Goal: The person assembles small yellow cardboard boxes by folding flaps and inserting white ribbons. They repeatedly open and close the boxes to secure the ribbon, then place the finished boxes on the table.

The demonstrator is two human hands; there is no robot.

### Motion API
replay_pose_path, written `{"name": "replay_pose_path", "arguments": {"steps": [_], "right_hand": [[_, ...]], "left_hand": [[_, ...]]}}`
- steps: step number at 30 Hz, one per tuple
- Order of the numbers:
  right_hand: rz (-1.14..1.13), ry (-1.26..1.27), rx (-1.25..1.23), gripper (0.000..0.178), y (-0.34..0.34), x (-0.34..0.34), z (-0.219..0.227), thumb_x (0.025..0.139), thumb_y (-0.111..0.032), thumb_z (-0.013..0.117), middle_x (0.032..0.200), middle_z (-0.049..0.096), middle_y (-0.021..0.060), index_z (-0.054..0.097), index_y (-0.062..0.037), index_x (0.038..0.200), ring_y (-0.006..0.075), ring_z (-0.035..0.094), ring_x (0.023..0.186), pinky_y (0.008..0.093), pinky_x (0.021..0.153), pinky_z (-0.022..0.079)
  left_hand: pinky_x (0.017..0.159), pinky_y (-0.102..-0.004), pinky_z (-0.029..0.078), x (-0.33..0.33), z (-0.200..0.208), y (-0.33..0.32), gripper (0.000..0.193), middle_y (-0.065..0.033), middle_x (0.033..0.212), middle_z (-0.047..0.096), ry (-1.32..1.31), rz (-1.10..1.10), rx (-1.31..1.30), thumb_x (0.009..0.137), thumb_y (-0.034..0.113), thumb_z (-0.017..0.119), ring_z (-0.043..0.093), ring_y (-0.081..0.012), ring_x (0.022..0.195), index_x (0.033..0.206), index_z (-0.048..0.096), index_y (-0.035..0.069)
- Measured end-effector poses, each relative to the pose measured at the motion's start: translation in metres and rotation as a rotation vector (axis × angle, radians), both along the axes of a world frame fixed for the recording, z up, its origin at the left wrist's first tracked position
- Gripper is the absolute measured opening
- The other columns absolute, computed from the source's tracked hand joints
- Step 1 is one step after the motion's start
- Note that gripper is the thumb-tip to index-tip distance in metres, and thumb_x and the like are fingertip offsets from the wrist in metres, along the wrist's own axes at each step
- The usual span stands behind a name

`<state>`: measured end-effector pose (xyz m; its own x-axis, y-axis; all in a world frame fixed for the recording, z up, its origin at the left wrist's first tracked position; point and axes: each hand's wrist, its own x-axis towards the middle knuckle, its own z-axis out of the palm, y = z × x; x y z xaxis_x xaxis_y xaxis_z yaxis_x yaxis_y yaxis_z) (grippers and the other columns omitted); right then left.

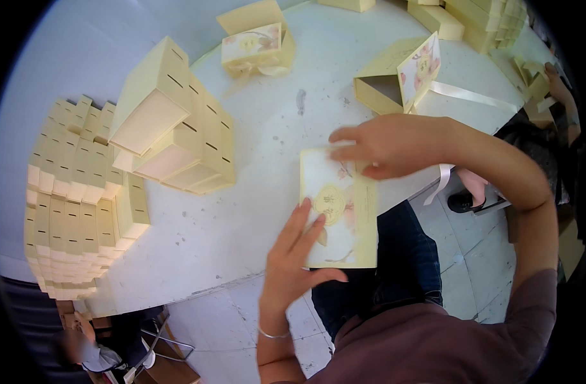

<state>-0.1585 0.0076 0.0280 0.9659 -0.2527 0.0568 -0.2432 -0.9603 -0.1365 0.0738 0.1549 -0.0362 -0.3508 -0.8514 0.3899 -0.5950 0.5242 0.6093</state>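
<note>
The left hand lies flat-fingered on the flowered box at six o'clock; the right hand pinches its top edge on the table.

I see flat pale-yellow box with floral front and round gold emblem at centre, lying at near edge of white table, lower end overhanging it. My left hand rests fingers on its lower left part; my right hand presses down on its top edge.
</note>
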Motion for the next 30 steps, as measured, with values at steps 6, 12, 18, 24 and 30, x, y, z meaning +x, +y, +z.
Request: {"name": "replay_pose_path", "arguments": {"steps": [6,12,18,24,30], "right_hand": [[0.317,0.092,-0.538,0.034,0.015,0.029,0.007,0.080,-0.014,0.060,0.095,0.056,0.0128,0.048,0.0014,0.108,0.0230,0.059,0.085,0.0310,0.064,0.049],[0.358,0.169,-0.422,0.032,0.002,0.045,0.003,0.078,-0.012,0.059,0.094,0.055,0.0135,0.046,0.0016,0.105,0.0241,0.060,0.084,0.0317,0.062,0.049],[0.372,0.417,-0.565,0.048,0.008,0.059,0.015,0.078,-0.020,0.057,0.102,0.055,0.0162,0.042,-0.0034,0.120,0.0239,0.057,0.089,0.0328,0.069,0.045],[0.030,0.549,0.119,0.031,-0.012,0.091,0.052,0.075,-0.024,0.061,0.078,0.061,0.0079,0.062,-0.0005,0.095,0.0229,0.058,0.077,0.0344,0.068,0.043],[-0.225,0.604,0.735,0.046,-0.050,0.095,0.064,0.078,-0.042,0.062,0.082,0.065,0.0095,0.066,0.0028,0.091,0.0202,0.060,0.076,0.0327,0.068,0.045]], "left_hand": [[0.092,-0.0366,0.044,0.021,0.023,-0.029,0.072,-0.0173,0.132,0.043,0.012,-0.235,0.197,0.053,0.033,0.081,0.046,-0.0323,0.119,0.115,0.057,0.005],[0.096,-0.0469,0.034,0.015,0.031,-0.007,0.086,-0.0258,0.140,0.023,-0.070,0.057,0.192,0.058,0.046,0.078,0.032,-0.0405,0.126,0.127,0.045,0.007],[0.102,-0.0477,0.025,-0.051,0.004,0.033,0.112,-0.0282,0.143,0.001,-0.139,0.504,0.074,0.060,0.046,0.078,0.016,-0.0427,0.131,0.140,0.013,0.002],[0.099,-0.0474,0.029,-0.029,-0.019,0.019,0.115,-0.0277,0.135,0.014,0.393,0.369,0.003,0.056,0.037,0.079,0.024,-0.0412,0.126,0.138,0.006,0.002],[0.099,-0.0450,0.033,-0.004,-0.008,0.010,0.117,-0.0220,0.131,0.023,0.280,0.130,0.118,0.055,0.026,0.081,0.032,-0.0328,0.123,0.140,0.005,0.003]]}}
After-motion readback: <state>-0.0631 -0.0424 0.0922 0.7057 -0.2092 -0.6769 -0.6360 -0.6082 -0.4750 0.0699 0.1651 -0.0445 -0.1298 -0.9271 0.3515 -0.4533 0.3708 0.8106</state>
